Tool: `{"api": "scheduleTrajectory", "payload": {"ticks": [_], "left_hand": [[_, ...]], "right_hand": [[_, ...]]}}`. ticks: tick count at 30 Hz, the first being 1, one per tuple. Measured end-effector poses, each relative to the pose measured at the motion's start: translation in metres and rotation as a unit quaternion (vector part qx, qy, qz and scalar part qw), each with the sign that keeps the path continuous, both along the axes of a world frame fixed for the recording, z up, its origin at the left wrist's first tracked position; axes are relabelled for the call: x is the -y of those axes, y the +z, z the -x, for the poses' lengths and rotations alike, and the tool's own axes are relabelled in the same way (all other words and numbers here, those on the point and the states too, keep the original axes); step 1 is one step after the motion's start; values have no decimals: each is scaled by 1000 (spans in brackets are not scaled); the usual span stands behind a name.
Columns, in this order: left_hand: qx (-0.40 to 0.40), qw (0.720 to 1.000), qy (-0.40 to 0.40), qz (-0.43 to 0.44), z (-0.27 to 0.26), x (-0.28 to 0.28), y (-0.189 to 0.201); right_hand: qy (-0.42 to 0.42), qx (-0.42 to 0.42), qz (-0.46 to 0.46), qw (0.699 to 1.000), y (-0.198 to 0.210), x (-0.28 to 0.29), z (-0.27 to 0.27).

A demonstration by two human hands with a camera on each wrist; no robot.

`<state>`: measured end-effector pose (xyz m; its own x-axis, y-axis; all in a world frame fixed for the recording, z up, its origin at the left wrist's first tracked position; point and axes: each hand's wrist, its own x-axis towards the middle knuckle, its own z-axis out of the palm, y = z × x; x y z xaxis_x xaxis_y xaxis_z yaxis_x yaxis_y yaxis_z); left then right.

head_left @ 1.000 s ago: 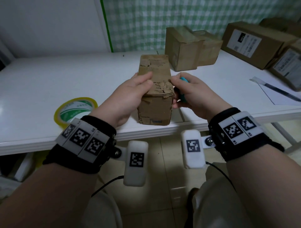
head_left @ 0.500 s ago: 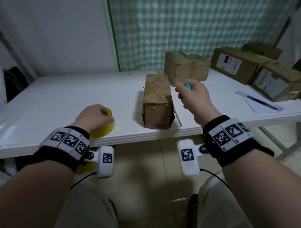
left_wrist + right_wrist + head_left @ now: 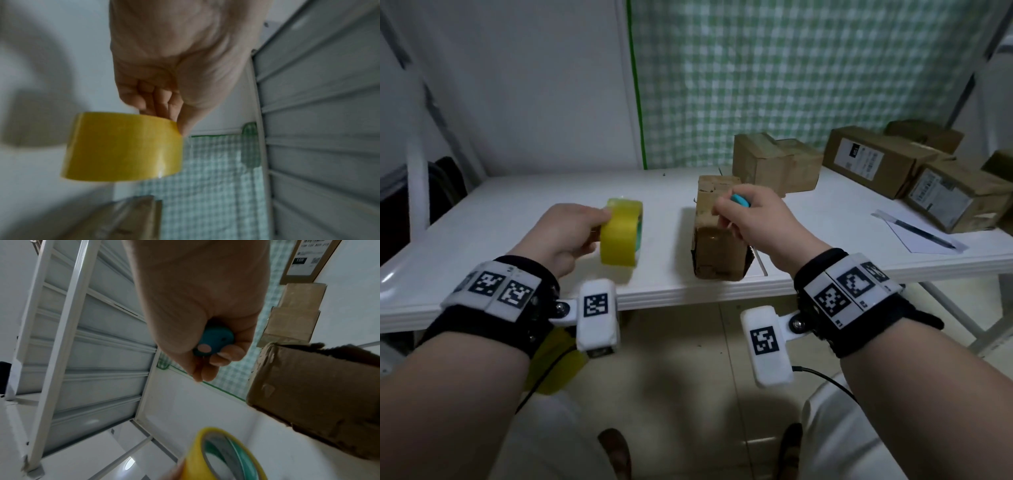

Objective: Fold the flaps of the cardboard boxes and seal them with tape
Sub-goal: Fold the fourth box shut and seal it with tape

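Yellow tape roll gripped upright by left hand, frame centre-left, raised for unrolling. Teal tool clenched in right hand. Cardboard box stood centre, flaps folded, presumably awaiting tape.

The tape roll is bright yellow outside with a green and white core. The box is plain brown cardboard, same brown as the other boxes at the back, and 2 of those have white labels with dark print. The little gadget is teal blue. White table, green and white checked curtain, black wristbands with black and white square codes.
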<state>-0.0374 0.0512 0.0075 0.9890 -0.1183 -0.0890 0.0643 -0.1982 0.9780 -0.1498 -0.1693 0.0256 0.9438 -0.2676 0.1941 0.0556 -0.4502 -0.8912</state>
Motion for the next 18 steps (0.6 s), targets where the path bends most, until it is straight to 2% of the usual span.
{"api": "scheduleTrajectory", "payload": {"ticks": [3,7,12,15,18], "left_hand": [[-40,988,-39,143,15,6,23],[-40,969,-118,213,35,18,48],[-12,964,-209,165,57,38,61],[12,970,-214,117,64,50,64],[70,973,-208,72,61,61,68]], "right_hand": [[63,3,16,998,4,-13,3],[122,12,43,992,8,-24,8],[117,36,40,992,11,-21,17],[102,41,24,994,12,-9,26],[91,32,29,995,14,4,35]]}}
